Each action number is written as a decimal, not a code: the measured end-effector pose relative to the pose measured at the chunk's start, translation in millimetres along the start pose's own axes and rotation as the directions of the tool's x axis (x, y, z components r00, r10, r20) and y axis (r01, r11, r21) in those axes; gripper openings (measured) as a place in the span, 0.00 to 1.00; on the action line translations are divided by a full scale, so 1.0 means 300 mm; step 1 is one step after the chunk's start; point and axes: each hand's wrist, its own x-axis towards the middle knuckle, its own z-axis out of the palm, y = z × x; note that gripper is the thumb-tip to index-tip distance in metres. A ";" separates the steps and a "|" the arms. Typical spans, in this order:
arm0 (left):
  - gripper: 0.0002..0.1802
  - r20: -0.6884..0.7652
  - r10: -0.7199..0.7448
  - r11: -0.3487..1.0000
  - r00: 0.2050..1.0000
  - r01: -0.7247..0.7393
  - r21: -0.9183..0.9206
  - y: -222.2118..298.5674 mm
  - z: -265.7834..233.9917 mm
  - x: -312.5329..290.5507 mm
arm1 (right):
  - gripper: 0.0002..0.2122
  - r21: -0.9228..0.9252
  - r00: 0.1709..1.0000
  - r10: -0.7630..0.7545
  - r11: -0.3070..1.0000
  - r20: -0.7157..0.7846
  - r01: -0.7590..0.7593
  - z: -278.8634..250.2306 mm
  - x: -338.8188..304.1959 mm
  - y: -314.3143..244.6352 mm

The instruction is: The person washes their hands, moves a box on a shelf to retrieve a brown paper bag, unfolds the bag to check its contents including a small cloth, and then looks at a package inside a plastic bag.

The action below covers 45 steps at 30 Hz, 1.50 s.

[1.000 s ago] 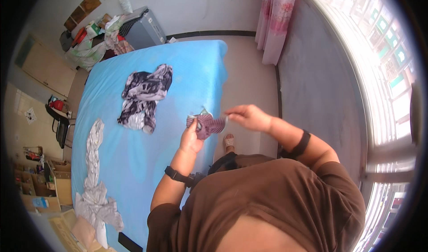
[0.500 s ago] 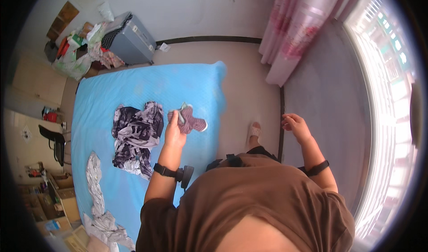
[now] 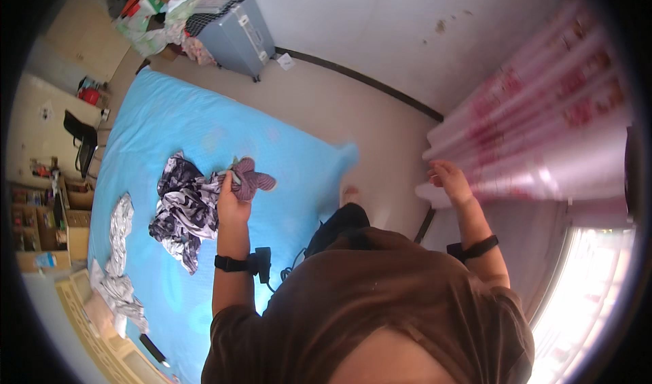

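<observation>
My left hand (image 3: 233, 206) is closed around a bunched striped purple-and-grey cloth, which looks like socks (image 3: 248, 178); a bit of pale green shows at my thumb. It is over the bed, just right of a crumpled black, grey and white patterned garment (image 3: 188, 207). A long silvery-grey piece of cloth (image 3: 121, 231) lies farther left on the blue bed cover (image 3: 272, 153). My right hand (image 3: 448, 180) is raised beside the pink curtain, its fingers loosely bent and apart, holding nothing.
The pink flowered curtain (image 3: 523, 126) hangs at the right, near a bright window (image 3: 584, 302). A grey-blue suitcase (image 3: 238, 37) stands beyond the bed, by a pile of bags and cloth (image 3: 156, 20). A black chair (image 3: 81, 141) and shelves (image 3: 41, 221) are at the left. A dark slim object (image 3: 153, 348) lies near the headboard.
My view has turned to the right, so the curtain fills more of it. My left hand still holds the striped socks. My right hand stays raised, and I have moved along the bed's edge.
</observation>
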 end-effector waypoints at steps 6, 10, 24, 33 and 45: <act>0.13 -0.223 0.173 0.949 0.959 -0.223 -0.222 0.016 0.056 0.307 | 0.11 -0.153 0.968 0.003 0.987 0.252 0.037 0.048 0.458 -0.160; 0.06 -0.202 0.280 0.936 0.939 -0.314 -0.161 -0.002 0.167 0.518 | 0.11 -0.235 0.957 0.024 0.971 0.289 0.047 0.028 0.679 -0.348; 0.07 -0.467 0.483 0.842 0.741 -0.540 0.015 0.033 0.362 0.796 | 0.11 -0.384 0.839 0.109 0.915 0.533 0.125 0.249 1.488 -0.788; 0.10 -0.732 0.460 0.727 0.502 -0.687 -0.014 0.075 0.239 0.735 | 0.13 -0.402 0.587 0.109 0.826 0.802 0.396 0.805 1.766 -0.979; 0.12 -0.669 0.526 0.761 0.525 -0.642 0.095 0.721 -0.008 1.155 | 0.16 -0.242 0.708 -0.019 0.933 0.706 0.266 1.612 2.117 -1.394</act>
